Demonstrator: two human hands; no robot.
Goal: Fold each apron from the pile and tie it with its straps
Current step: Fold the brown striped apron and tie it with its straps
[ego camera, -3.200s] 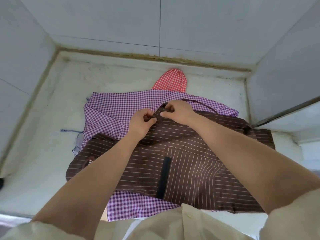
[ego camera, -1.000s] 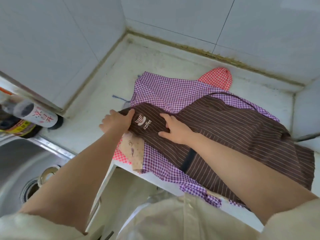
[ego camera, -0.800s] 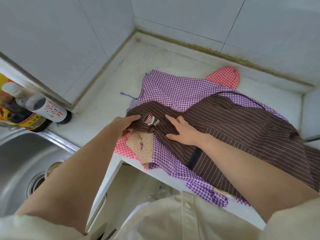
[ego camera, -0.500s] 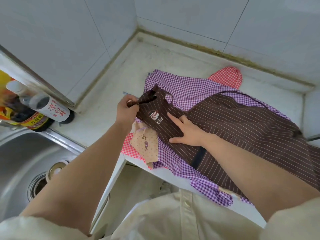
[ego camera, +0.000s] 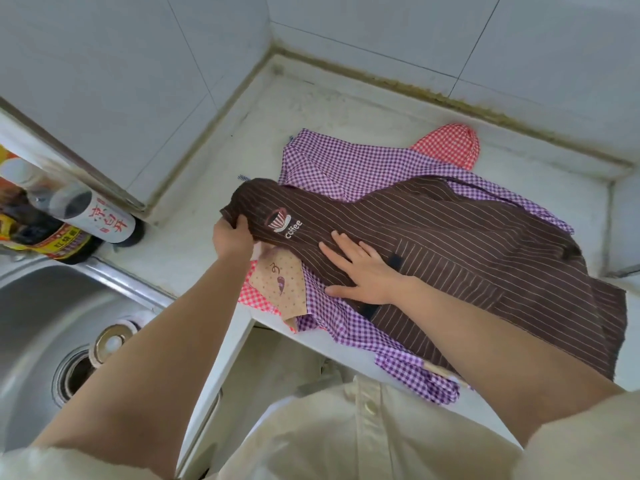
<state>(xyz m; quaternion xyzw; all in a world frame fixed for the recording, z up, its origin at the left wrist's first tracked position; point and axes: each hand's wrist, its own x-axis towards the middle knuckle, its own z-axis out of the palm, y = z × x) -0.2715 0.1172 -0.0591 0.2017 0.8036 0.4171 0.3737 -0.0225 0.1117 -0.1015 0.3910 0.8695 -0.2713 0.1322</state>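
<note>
On the white desk (ego camera: 311, 98), a brown striped apron (ego camera: 467, 244) is clutched in the left hand (ego camera: 231, 239), pinned under spread right hand (ego camera: 363, 277) fingers (ego camera: 341, 242); purple checked apron (ego camera: 332, 161) beneath could be dragged off by pulling

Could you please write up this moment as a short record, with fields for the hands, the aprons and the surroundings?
left hand: grips the bunched logo end of the brown striped apron
right hand: lies flat, fingers straight, on the brown striped apron's middle
pile: brown striped apron on top, purple checked apron beneath, red checked apron lowest
surface: white counter in a tiled corner
nearby: steel sink and bottles to the left
task state: top apron not yet folded or tied
</note>
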